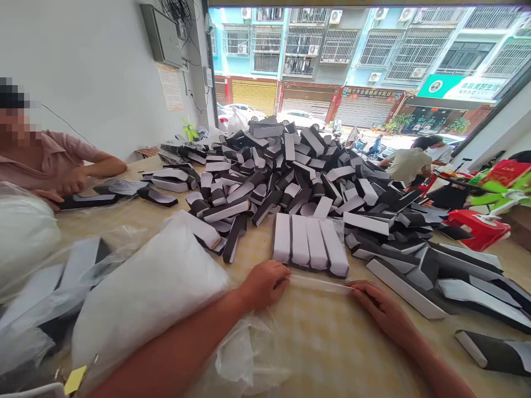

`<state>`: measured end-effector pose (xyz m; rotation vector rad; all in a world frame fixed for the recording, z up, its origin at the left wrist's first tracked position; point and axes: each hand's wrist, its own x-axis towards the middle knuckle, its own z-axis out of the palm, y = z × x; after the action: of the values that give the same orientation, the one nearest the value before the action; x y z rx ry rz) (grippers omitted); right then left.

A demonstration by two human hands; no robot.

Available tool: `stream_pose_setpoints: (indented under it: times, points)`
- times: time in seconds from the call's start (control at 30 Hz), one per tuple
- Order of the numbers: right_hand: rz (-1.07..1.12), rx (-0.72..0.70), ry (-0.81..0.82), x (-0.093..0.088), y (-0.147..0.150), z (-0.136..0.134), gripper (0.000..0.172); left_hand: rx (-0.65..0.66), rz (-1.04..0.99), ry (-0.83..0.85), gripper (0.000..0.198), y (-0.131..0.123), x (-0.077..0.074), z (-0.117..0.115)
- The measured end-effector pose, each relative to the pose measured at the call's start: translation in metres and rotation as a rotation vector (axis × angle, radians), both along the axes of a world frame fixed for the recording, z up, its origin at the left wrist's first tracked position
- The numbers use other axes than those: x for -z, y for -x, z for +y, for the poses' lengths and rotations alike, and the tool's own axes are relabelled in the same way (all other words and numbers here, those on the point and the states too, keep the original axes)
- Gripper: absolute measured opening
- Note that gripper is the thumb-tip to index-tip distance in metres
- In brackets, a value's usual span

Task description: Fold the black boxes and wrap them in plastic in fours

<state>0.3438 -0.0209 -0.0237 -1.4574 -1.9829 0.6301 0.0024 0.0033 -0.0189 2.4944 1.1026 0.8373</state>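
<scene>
My left hand and my right hand lie on the checked table covering, pinching opposite ends of a transparent plastic sheet or bag edge. The plastic stretches in a narrow band between them. Just beyond it stands a tight row of several long white-faced boxes. Behind that row rises a large heap of long black-and-white boxes. A bulging white plastic-wrapped bundle lies beside my left forearm.
A seated co-worker's hands rest on a black box at the left. More bagged boxes sit at the near left. A standing person and red bags are at the right. An open shopfront faces the street.
</scene>
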Motion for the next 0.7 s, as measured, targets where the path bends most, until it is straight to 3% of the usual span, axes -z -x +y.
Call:
stream_pose_setpoints:
  times: [0.17,0.37,0.53,0.7]
  points:
    - [-0.012,0.032,0.052,-0.002,-0.003,-0.002,0.049,-0.157,-0.100,-0.036,0.018,-0.001,0.001,0.002]
    - [0.081,0.070,0.096,-0.002,-0.001,0.000,0.050,-0.255,-0.168,0.175,0.020,-0.001,-0.007,-0.001]
    - [0.129,0.110,0.046,-0.003,0.000,0.001,0.051,-0.317,-0.267,0.198,0.019,-0.001,-0.009,0.001]
    - [0.138,0.135,-0.005,-0.004,0.002,0.003,0.050,-0.365,-0.182,0.232,0.019,-0.001,-0.010,0.003]
